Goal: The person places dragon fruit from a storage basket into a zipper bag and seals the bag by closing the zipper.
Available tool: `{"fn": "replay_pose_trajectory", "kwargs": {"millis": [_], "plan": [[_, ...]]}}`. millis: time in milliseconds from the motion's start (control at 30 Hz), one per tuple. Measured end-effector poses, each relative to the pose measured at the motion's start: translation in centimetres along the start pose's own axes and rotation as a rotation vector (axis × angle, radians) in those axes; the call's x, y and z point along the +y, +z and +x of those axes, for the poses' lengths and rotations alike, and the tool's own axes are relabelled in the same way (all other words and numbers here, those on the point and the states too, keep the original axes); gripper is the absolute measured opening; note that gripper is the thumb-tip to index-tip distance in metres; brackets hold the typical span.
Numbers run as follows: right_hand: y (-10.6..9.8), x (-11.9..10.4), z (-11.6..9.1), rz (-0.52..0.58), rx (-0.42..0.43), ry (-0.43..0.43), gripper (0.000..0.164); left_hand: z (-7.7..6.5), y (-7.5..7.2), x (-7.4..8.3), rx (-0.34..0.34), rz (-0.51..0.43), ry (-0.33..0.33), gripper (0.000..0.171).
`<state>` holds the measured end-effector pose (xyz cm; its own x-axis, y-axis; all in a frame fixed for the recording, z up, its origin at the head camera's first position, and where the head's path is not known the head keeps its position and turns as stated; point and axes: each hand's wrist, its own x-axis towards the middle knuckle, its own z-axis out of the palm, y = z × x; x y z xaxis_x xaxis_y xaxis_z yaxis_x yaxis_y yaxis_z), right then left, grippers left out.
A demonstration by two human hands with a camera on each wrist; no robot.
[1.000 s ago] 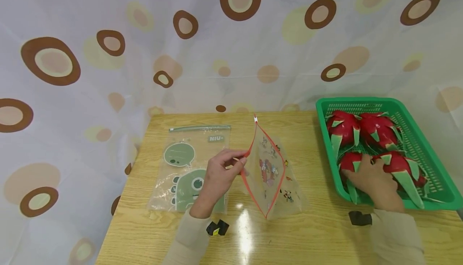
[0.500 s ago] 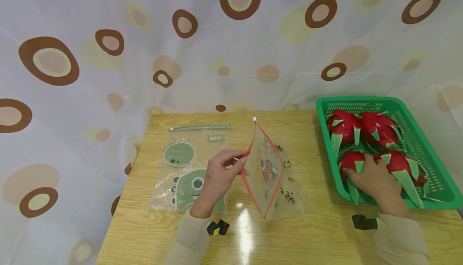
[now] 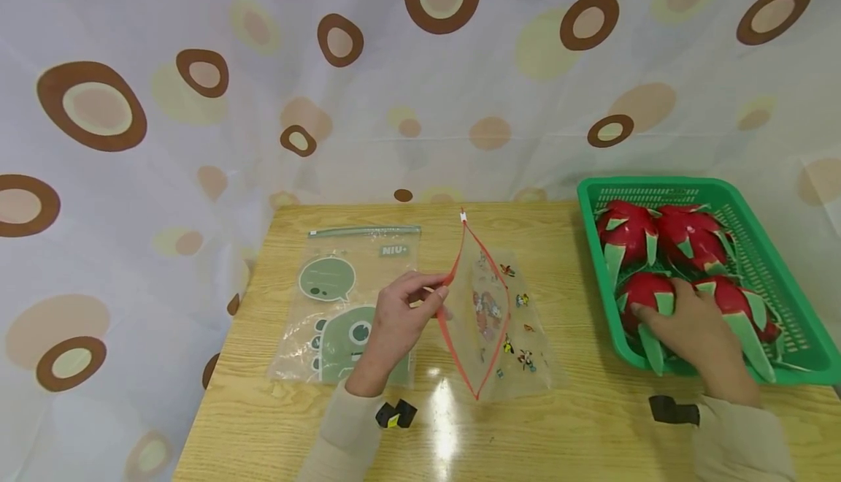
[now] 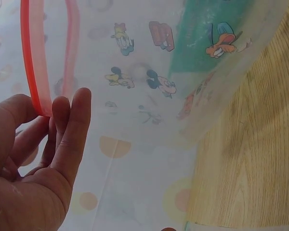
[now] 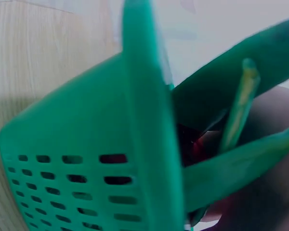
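My left hand [image 3: 402, 318] pinches the near side of the red-edged mouth of a clear zip bag [image 3: 489, 314] between thumb and fingers. The bag is printed with cartoon figures, and its mouth gapes. In the left wrist view, the fingers lie along the red strip [image 4: 32, 72]. On the right, my right hand [image 3: 699, 332] grips a red dragon fruit [image 3: 644, 292] at the front left of the green basket [image 3: 647, 181], thumb on its left side. The far fingers are hidden behind it. Green leaf tips [image 5: 231, 178] stick out past the basket wall in the right wrist view.
Three other dragon fruits [image 3: 624, 228] sit in the basket. A second zip bag [image 3: 322, 277] with a green cartoon print lies flat on the wooden table [image 3: 558, 234] at left. A patterned white curtain [image 3: 368, 102] hangs behind the table.
The right hand has shifted to the right and closed round the front-left dragon fruit, which has tilted slightly. The bag's right edge has moved left a little. The left hand keeps its place.
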<state>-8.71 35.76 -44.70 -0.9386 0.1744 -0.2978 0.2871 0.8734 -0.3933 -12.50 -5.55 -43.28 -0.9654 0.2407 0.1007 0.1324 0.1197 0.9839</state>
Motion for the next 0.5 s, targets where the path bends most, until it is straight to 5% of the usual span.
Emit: {"fn": "replay_pose_trajectory", "kwargs": {"millis": [500], "plan": [[0.82, -0.36, -0.17, 0.081, 0.156, -0.056, 0.084, -0.09, -0.09, -0.19, 0.006, 0.021, 0.006, 0.020]]}}
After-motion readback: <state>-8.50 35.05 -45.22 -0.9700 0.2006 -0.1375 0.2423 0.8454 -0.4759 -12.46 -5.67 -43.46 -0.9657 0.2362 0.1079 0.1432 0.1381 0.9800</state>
